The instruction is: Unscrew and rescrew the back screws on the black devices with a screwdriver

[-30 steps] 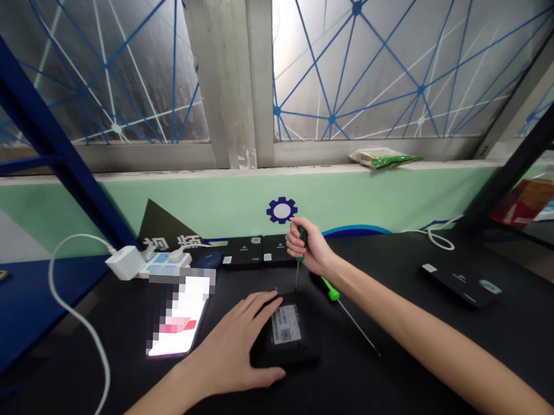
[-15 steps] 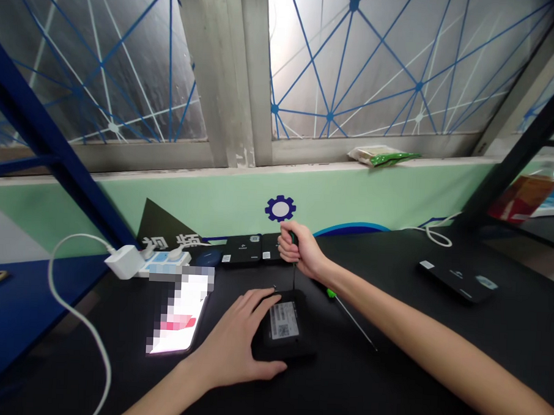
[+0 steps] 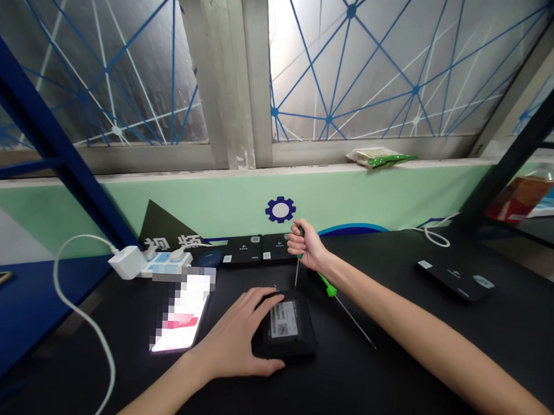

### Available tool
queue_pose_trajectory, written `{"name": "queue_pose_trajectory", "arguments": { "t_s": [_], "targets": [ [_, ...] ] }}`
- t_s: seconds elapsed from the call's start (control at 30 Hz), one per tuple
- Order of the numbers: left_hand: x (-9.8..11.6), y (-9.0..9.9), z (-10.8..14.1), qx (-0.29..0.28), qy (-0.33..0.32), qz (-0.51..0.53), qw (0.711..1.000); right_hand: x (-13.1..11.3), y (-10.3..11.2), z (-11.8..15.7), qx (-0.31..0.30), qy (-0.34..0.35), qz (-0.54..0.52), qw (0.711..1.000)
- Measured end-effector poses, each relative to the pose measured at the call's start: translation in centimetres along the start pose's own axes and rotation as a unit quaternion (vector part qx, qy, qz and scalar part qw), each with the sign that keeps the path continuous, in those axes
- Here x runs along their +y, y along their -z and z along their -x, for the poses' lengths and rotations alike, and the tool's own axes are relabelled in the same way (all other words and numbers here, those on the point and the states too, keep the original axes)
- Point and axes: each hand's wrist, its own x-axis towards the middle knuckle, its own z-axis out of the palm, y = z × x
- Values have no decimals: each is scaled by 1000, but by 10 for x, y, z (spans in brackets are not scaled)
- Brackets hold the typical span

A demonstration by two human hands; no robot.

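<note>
A flat black box (image 3: 306, 332) with a white printed label (image 3: 284, 320) lies on the black table. My left hand (image 3: 234, 337) grips it from the left side, fingers on the far edge and top, thumb along the near edge. Above the box's far edge, my right hand (image 3: 308, 244) is closed round the handle of a screwdriver (image 3: 297, 272). Its thin shaft points down to the far edge of the box; whether the tip sits in a screw is too small to tell. A second screwdriver with a bright green handle (image 3: 331, 290) lies right of the box, partly under my right forearm.
Two black boxes (image 3: 242, 250) stand side by side near the wall, and another black box (image 3: 455, 281) lies at the right. Left of my hand are a lit phone (image 3: 184, 320), a power strip (image 3: 167, 262) and a white charger (image 3: 126, 262) with its cable.
My right hand has shifted slightly right and turned on the handle, and the screwdriver shaft stands a little differently. My left hand keeps its hold on the box.
</note>
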Motion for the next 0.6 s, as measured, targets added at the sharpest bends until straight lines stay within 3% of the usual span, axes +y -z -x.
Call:
{"name": "queue_pose_trajectory", "arguments": {
  "t_s": [0.37,0.6],
  "targets": [
    [-2,0,0,2,-13,-8,1000,5,11,-9,38,-51,-19,998],
    [10,-9,-1,28,12,-28,999,4,9,-10,56,-16,-19,998]
  ]
}}
